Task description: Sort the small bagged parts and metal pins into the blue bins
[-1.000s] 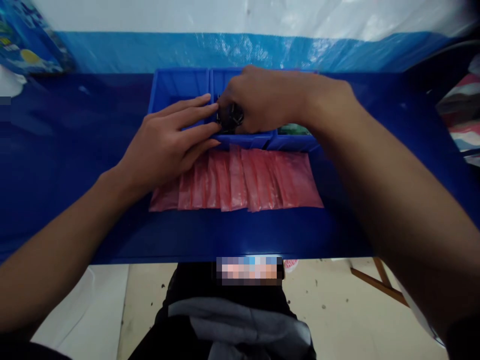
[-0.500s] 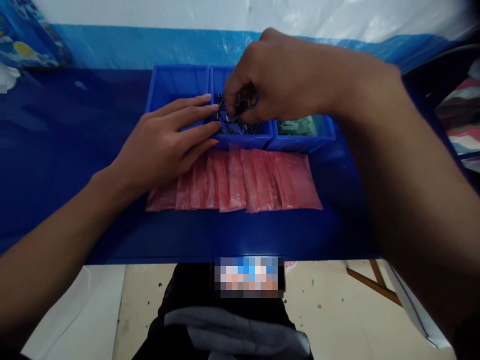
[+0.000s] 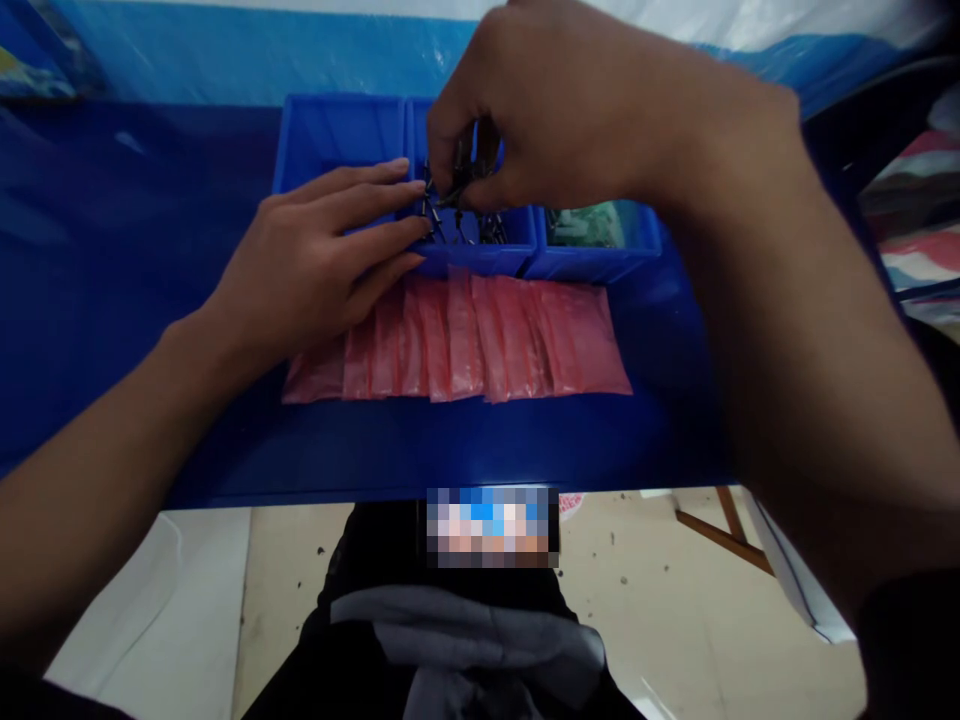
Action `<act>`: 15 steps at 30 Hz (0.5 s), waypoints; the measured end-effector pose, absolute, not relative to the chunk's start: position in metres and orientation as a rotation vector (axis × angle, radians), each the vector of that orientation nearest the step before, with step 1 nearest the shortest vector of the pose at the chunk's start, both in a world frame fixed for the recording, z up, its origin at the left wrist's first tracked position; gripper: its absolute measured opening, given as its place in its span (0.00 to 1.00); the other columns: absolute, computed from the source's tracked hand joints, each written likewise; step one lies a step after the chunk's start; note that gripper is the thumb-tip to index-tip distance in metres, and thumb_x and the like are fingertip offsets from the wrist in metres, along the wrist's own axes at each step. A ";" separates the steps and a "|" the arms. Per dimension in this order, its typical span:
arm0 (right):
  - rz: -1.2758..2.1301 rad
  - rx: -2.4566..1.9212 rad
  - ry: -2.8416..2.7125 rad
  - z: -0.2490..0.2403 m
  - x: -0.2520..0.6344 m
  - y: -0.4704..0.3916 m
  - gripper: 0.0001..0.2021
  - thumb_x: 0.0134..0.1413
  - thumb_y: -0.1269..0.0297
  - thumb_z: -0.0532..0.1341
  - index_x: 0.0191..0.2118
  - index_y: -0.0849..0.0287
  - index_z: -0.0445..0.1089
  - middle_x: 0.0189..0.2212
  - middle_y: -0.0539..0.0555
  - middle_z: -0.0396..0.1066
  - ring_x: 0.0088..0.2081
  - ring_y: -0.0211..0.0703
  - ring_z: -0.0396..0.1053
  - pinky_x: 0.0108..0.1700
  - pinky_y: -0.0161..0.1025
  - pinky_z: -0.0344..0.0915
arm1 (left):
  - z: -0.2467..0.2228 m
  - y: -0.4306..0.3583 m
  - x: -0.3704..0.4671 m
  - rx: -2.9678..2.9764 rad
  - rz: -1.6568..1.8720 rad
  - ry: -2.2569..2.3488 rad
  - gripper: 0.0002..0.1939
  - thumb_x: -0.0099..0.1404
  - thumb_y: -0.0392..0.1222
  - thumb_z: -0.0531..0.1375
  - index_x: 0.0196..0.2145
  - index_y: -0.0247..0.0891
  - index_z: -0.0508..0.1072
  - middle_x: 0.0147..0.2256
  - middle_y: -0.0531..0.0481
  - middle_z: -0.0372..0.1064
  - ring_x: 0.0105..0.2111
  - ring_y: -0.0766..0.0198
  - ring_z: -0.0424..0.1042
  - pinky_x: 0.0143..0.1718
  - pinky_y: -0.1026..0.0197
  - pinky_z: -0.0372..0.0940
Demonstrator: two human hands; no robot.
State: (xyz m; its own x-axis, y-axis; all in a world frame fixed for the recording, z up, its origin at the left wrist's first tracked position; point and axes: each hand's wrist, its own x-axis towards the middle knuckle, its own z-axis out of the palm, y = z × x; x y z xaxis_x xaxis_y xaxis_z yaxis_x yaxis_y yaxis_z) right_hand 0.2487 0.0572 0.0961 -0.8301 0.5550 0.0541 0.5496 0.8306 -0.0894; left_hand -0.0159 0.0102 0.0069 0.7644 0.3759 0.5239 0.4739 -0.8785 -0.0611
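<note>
Small dark screws point(image 3: 491, 229) lie in the middle blue bin point(image 3: 480, 260). My right hand point(image 3: 517, 120) reaches down into that bin from above, its thumb and fingers closed around several of the screws. My left hand point(image 3: 330, 235) is open, with fingers spread and tips at the left wall of the middle bin; nothing is held in it. Beneath and to the right of its palm, a row of overlapping pink plastic bags point(image 3: 465, 345) lies in front of the bins.
To the left is another blue bin point(image 3: 341, 135); the right bin point(image 3: 600, 262) holds clear greenish bags point(image 3: 589, 225). The blue table point(image 3: 450, 450) ends above my lap, where a phone point(image 3: 491, 527) with a blurred screen rests.
The whole view has shifted, so the bins, bags and table sit slightly higher. My right hand still grips screws in the middle bin, and my left hand keeps its spread pose.
</note>
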 end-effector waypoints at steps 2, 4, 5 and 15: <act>0.096 -0.909 -2.937 0.098 0.249 0.057 0.14 0.58 0.67 0.61 0.44 0.65 0.82 0.34 0.53 0.74 0.36 0.43 0.68 0.46 0.45 0.60 | 0.008 0.009 -0.015 -2.757 -0.753 -0.663 0.17 0.80 0.42 0.62 0.62 0.35 0.74 0.64 0.39 0.74 0.68 0.46 0.72 0.66 0.41 0.76; 0.107 -0.929 -2.925 0.099 0.249 0.055 0.14 0.57 0.68 0.62 0.45 0.64 0.82 0.34 0.52 0.73 0.36 0.42 0.67 0.44 0.44 0.58 | 0.009 0.008 -0.014 -2.748 -0.745 -0.664 0.17 0.79 0.41 0.62 0.62 0.34 0.74 0.64 0.38 0.74 0.68 0.46 0.73 0.65 0.40 0.76; 0.114 -0.936 -2.919 0.100 0.249 0.054 0.13 0.58 0.68 0.63 0.45 0.64 0.82 0.34 0.51 0.73 0.35 0.41 0.67 0.43 0.43 0.58 | 0.009 0.008 -0.013 -2.746 -0.742 -0.666 0.17 0.79 0.40 0.62 0.62 0.34 0.74 0.64 0.38 0.74 0.68 0.46 0.73 0.66 0.40 0.76; 0.233 -0.936 -2.886 0.126 0.273 0.046 0.15 0.62 0.60 0.63 0.52 0.52 0.80 0.41 0.42 0.74 0.43 0.39 0.69 0.35 0.34 0.49 | 0.008 0.008 -0.013 -2.756 -0.778 -0.677 0.16 0.80 0.41 0.60 0.61 0.35 0.75 0.64 0.41 0.74 0.67 0.45 0.73 0.65 0.38 0.77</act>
